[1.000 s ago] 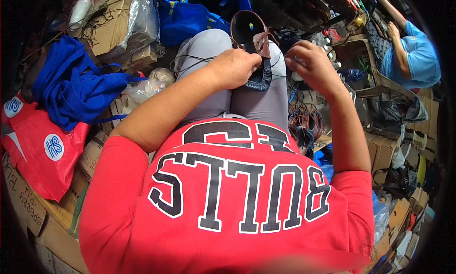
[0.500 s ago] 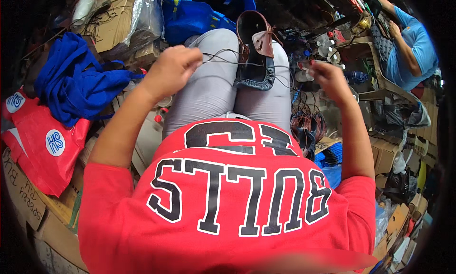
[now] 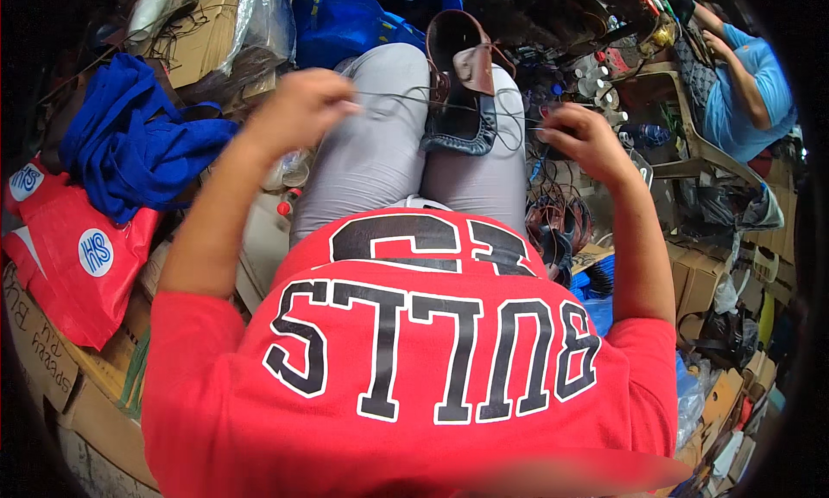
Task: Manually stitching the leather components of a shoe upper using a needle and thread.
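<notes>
A brown and dark leather shoe upper [image 3: 473,70] stands between my grey-trousered knees, its dark stitched end toward me. Thin dark thread [image 3: 393,95] stretches across it to both sides, with loose loops hanging over my thighs. My left hand [image 3: 313,109], a little blurred, is closed in a pinch at the left end of the thread, above my left knee. On the other side my right hand [image 3: 591,142] pinches the thread between thumb and fingers, right of the shoe upper. Neither hand touches the leather.
At left lie a blue cloth [image 3: 129,144] and a red plastic bag [image 3: 78,265] over cardboard boxes. A big blue bag [image 3: 354,27] is beyond my knees. Bottles [image 3: 591,83] and more shoe parts [image 3: 557,226] crowd the right, where a person in blue [image 3: 751,96] sits.
My left hand has risen slightly and shifted left. The right hand has drawn in a little toward the shoe upper, its fingers turned inward. The shoe upper sits slightly higher in view.
</notes>
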Motion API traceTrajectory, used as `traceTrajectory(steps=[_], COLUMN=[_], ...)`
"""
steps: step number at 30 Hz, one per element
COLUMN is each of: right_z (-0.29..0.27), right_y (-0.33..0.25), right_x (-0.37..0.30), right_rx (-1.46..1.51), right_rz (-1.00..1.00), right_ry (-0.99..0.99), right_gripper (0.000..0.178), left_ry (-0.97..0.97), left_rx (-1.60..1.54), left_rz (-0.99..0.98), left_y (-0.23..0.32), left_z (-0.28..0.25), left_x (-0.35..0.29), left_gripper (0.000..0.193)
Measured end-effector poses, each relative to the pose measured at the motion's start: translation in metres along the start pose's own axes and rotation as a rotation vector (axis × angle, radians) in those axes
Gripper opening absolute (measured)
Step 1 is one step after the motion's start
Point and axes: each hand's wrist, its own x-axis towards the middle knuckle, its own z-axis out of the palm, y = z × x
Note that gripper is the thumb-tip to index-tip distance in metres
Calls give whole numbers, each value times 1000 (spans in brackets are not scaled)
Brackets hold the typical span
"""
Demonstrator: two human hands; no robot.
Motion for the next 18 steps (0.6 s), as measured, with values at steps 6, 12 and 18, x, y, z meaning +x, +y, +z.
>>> traceTrajectory(steps=[6,12,18], right_z=[-55,-30,10], right_y=[181,155,0], right_x=[-139,-133,7], right_rx=[-339,-343,264], right_rz=[577,678,19], right_ry=[325,100,200], right_gripper=[20,23,15], left_ry=[242,301,-11], left_rx=[716,466,-67], left_rz=[-753,-474,58], left_y=[-111,-72,27], left_z=[-165,-70,65], left_x=[-92,-23,78], left_gripper=[24,34,50])
